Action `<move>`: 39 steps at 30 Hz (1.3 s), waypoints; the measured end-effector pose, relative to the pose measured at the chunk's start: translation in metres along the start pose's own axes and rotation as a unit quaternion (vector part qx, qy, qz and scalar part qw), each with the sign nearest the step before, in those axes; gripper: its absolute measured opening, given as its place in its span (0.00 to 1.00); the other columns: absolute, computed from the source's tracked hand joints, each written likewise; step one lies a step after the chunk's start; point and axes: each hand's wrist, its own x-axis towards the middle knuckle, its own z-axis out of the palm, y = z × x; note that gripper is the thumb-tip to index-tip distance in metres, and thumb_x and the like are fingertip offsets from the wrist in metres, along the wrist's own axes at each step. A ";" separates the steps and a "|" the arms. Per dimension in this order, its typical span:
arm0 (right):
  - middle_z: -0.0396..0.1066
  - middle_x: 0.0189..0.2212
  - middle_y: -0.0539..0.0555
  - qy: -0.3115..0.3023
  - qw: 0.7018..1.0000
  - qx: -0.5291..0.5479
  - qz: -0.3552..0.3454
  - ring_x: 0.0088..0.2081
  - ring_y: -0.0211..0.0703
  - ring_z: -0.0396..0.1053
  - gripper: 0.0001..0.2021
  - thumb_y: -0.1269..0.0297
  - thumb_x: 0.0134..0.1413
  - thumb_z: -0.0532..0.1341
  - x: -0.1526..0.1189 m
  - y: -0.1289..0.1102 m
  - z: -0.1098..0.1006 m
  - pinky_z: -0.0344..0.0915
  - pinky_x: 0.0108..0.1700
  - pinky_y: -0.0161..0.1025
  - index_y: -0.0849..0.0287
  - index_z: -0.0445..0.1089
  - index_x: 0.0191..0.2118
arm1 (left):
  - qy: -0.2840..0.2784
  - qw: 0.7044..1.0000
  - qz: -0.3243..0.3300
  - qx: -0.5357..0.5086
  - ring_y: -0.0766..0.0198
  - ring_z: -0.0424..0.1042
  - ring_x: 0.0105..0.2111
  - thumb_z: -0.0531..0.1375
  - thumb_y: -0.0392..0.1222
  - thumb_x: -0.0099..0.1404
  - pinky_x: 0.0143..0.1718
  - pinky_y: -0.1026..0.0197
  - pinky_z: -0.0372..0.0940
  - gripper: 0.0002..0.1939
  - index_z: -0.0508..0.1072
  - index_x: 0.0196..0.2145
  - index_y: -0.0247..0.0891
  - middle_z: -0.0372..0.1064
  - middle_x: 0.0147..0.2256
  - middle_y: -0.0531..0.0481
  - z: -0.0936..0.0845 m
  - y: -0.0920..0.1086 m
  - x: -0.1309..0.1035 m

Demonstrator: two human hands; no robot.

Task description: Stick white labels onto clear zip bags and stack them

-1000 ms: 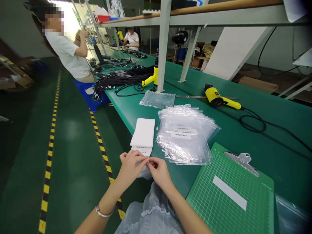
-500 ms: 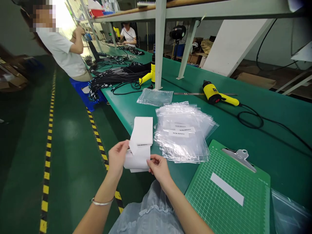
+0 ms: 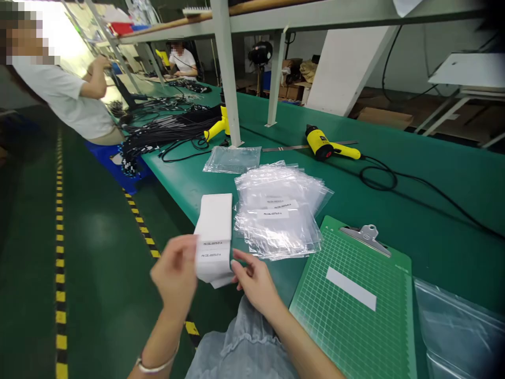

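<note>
A stack of white printed labels [image 3: 215, 218] lies at the table's near left edge. Its front end, a label strip [image 3: 215, 266] with rows of small black print, hangs over the edge. My left hand [image 3: 175, 271] is at the strip's left side, its fingertips smeared by motion, so their grip is unclear. Beside the strip's right edge is my right hand [image 3: 254, 276], thumb and index finger apart with green showing between them. To the right lies a pile of clear zip bags [image 3: 282, 226], the top ones bearing white printed labels.
A green clipboard [image 3: 355, 326] with a white strip [image 3: 351, 288] lies at right, near more clear bags [image 3: 457, 316]. Farther back are a yellow heat gun [image 3: 325, 145], another yellow tool [image 3: 216, 126], black cables [image 3: 173, 131] and a shelf post [image 3: 226, 73]. A co-worker [image 3: 67, 89] sits left.
The view has turned right, shifting the scene leftward. The folded strip end now lies flatter, showing two printed rows. My left hand has moved down and left; my right thumb and finger have parted.
</note>
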 end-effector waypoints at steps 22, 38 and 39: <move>0.74 0.21 0.51 0.617 0.763 0.190 -0.018 0.20 0.34 0.67 0.17 0.57 0.29 0.73 -0.259 0.015 -0.230 0.63 0.21 0.27 0.59 0.77 0.30 | -0.654 0.732 0.185 0.044 0.52 0.63 0.50 0.48 0.46 0.67 0.50 0.42 0.55 0.18 0.61 0.53 0.41 0.65 0.50 0.44 0.223 0.094 -0.180; 0.76 0.26 0.52 0.751 0.585 0.292 -0.094 0.22 0.35 0.70 0.20 0.66 0.16 0.76 -0.328 0.027 -0.254 0.71 0.24 0.25 0.62 0.75 0.26 | -0.677 0.611 0.402 0.089 0.58 0.71 0.38 0.45 0.34 0.67 0.33 0.58 0.65 0.16 0.72 0.38 0.37 0.73 0.35 0.48 0.284 0.158 -0.192; 0.76 0.26 0.52 0.747 0.591 0.291 -0.091 0.22 0.36 0.70 0.20 0.66 0.17 0.76 -0.327 0.027 -0.254 0.71 0.24 0.25 0.61 0.75 0.27 | -0.676 0.613 0.397 0.098 0.57 0.71 0.37 0.46 0.34 0.67 0.31 0.58 0.65 0.15 0.72 0.38 0.38 0.73 0.34 0.47 0.277 0.161 -0.177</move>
